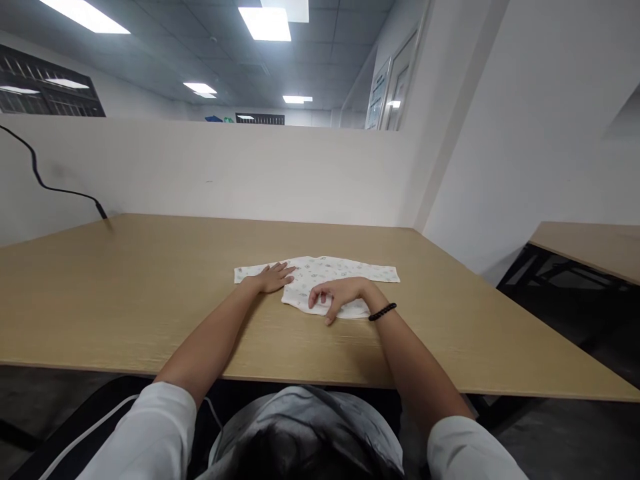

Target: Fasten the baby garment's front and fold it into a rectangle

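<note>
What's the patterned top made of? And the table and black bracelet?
The patterned top looks like soft, matte cloth, maybe cotton: it lies thin and flat. The table looks like wood or wood-look board: slightly shiny, faintly streaked. The black bracelet looks beaded, material unclear.

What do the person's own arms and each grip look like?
Both forearms are bare below short white sleeves, the left sleeve and the right sleeve. A black beaded bracelet circles the right wrist. The left grip and right grip are ungloved. A white cable shows beside the left sleeve.
</note>
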Demonstrator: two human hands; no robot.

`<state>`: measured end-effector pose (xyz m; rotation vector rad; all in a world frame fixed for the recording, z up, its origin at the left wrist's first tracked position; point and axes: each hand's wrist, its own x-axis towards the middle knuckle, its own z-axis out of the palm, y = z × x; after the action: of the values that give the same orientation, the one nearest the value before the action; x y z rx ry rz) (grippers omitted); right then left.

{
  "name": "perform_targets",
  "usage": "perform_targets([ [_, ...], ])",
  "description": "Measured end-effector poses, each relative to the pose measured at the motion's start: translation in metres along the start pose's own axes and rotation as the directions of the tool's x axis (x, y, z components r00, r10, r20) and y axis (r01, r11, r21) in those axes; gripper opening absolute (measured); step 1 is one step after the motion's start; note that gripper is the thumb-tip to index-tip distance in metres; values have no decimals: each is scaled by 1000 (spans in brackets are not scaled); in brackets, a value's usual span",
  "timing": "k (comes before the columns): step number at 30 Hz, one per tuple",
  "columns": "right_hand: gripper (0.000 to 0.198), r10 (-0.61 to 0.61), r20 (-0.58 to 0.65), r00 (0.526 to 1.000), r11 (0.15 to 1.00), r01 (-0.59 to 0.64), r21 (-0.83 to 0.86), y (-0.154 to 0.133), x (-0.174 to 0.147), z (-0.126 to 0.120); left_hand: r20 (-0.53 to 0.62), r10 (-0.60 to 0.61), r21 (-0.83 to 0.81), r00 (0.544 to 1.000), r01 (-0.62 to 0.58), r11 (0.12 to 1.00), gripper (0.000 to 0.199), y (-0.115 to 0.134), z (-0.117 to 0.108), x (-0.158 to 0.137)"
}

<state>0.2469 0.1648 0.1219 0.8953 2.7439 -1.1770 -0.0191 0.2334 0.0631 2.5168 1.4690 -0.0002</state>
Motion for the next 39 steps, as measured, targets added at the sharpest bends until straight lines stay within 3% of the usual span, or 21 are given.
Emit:
perform_targets([
  [4,38,146,-115,983,979,-160,-123,8,15,11,-50,-1,18,999,2,1000,69,-3,0,0],
  [9,18,81,-302,950,996,-89,-13,15,18,11,-67,6,39,998,-3,999,66,-3,2,2],
  [13,42,9,-400,916,999,6,35,12,11,6,-61,14,52,998,-10,999,62,-4,3,4],
  [18,70,42,-400,915,997,-12,77,10,12,10,-62,12,45,998,-9,999,66,-5,3,3],
  [23,67,-16,-523,852,989,-63,-133,7,25,28,-51,24,32,998,-23,999,69,-5,1,1],
  [27,72,127,-375,918,925,-246,-289,0,31,45,-24,45,32,999,-44,999,70,-8,-2,-2],
  [29,74,173,-341,924,909,-283,-305,-5,34,49,-18,49,31,999,-48,998,72,-10,-4,-4],
  [31,75,188,-422,887,877,-345,-334,-8,38,49,-16,49,31,999,-48,998,75,-14,-6,-6],
  [33,77,232,-531,815,827,-453,-333,-7,40,47,-16,48,32,999,-48,998,77,-17,-7,-7],
  [35,80,318,-550,772,800,-530,-282,-4,39,45,-15,45,28,999,-44,999,79,-19,-8,-8],
  [39,87,419,-416,807,825,-530,-197,3,35,46,-1,1,3,1000,-1,1000,81,-23,-10,-9],
])
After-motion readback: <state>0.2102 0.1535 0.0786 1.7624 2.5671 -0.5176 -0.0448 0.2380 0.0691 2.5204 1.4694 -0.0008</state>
